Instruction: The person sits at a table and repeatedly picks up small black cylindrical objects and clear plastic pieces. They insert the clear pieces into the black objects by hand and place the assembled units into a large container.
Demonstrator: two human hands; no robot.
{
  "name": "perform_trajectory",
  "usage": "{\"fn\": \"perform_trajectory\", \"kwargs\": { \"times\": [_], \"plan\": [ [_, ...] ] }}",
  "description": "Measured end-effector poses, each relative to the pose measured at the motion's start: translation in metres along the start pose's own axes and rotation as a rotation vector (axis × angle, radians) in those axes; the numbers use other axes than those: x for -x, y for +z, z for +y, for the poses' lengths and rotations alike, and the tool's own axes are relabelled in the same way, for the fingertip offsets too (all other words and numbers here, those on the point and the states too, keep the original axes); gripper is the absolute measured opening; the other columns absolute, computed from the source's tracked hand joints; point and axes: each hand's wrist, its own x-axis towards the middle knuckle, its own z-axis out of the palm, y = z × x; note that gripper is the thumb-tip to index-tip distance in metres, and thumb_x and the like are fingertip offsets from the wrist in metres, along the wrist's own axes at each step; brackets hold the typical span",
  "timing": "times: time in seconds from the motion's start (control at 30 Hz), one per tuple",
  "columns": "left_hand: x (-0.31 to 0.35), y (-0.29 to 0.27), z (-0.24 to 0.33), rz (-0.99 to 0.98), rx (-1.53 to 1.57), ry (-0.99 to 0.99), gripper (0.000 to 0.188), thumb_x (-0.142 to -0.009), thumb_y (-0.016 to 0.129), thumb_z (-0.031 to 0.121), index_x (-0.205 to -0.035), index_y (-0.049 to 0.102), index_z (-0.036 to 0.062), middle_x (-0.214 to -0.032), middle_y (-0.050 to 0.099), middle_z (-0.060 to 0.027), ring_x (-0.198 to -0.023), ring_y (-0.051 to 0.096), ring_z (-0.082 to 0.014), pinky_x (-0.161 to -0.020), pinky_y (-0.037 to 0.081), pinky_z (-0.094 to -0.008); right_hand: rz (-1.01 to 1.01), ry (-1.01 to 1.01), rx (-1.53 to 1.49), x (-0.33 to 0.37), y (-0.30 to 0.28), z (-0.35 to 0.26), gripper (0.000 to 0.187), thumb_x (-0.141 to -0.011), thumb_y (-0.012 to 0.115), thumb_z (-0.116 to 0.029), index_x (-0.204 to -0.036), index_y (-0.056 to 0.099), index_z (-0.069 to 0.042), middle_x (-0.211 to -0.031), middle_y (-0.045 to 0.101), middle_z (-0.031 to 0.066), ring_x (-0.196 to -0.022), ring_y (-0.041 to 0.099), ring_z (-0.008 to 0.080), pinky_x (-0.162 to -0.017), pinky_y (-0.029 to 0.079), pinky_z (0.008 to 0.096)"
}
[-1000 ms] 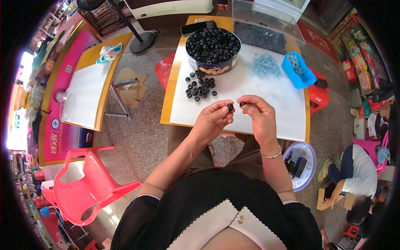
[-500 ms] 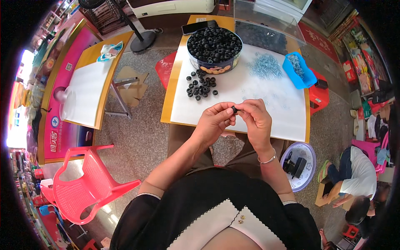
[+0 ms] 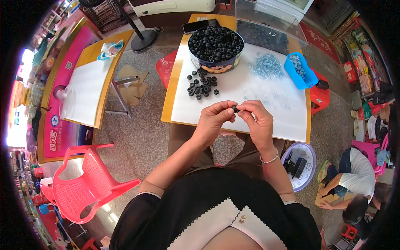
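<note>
Just above the near edge of the table, my left hand [image 3: 213,123] and my right hand [image 3: 258,121] meet. Between their fingertips they pinch one small black ring-shaped piece [image 3: 234,109]. Fingers cover part of it, so I cannot tell whether a smaller part is in the grip too. Beyond my left hand lies a loose group of the same black pieces [image 3: 202,88]. Behind that group stands a round tub [image 3: 216,66], heaped with black pieces [image 3: 215,43]. Tiny pale blue, shiny pieces [image 3: 266,66] form a pile farther back on the right, with several scattered nearer my right hand.
A blue plastic basket [image 3: 301,74] with shiny pieces stands at the table's right edge. A phone [image 3: 200,26] lies behind the tub. On the floor at right sits a lilac basin [image 3: 309,166] with black objects. A pink chair [image 3: 89,181] stands left; another person [image 3: 358,175] bends down at far right.
My hands stay together over the same spot, with only a slight shift of the fingers around the black piece. At far right the other person has moved their arms and head a little.
</note>
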Motion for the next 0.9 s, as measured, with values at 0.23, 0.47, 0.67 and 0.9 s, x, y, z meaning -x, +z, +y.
{"fn": "perform_trajectory", "kwargs": {
  "times": [0.23, 0.47, 0.67, 0.9],
  "plan": [
    [-0.007, -0.011, 0.011, -0.188, -0.109, 0.036, 0.065, -0.084, 0.064, 0.004, -0.137, 0.027, 0.0008, -0.087, 0.059, -0.0053, -0.076, 0.057, -0.012, -0.073, 0.047, -0.0246, -0.246, 0.092, -0.082, -0.006, -0.015, 0.001, 0.025, -0.083, 0.059, -0.004, -0.108, 0.062, -0.002, -0.106, 0.054, 0.006, -0.095, 0.052, 0.0156, -0.084, 0.041, 0.0272],
    [-0.012, -0.018, 0.017, -0.285, -0.131, -0.017, 0.086, -0.079, 0.07, 0.005, -0.143, 0.013, 0.0036, -0.09, 0.062, -0.008, -0.077, 0.06, -0.016, -0.074, 0.047, -0.027, -0.37, 0.109, -0.114, -0.004, -0.011, -0.007, 0.028, -0.09, 0.049, -0.012, -0.115, 0.058, -0.002, -0.122, 0.051, 0.0103, -0.112, 0.05, 0.0236, -0.097, 0.038, 0.0336],
    [-0.012, -0.019, 0.01, -0.311, -0.13, -0.031, 0.081, -0.082, 0.067, 0.006, -0.144, 0.014, 0.0036, -0.093, 0.061, -0.0072, -0.078, 0.059, -0.0136, -0.076, 0.047, -0.0262, -0.31, 0.041, -0.009, 0.004, -0.005, -0.006, 0.029, -0.089, 0.044, 0.0, -0.117, 0.053, -0.002, -0.124, 0.048, 0.0104, -0.109, 0.053, 0.0225, -0.082, 0.052, 0.0271],
    [-0.006, -0.017, -0.014, -0.28, 0.311, -0.165, 0.075, -0.083, 0.066, 0.009, -0.141, 0.019, 0.0019, -0.107, 0.061, -0.0093, -0.1, 0.058, -0.0162, -0.087, 0.045, -0.032, -0.303, -0.012, 0.001, 0.009, -0.002, 0.004, 0.032, -0.085, 0.046, 0.001, -0.116, 0.052, 0.0, -0.121, 0.049, 0.0133, -0.111, 0.051, 0.0282, -0.09, 0.045, 0.0333]
  ]
}}
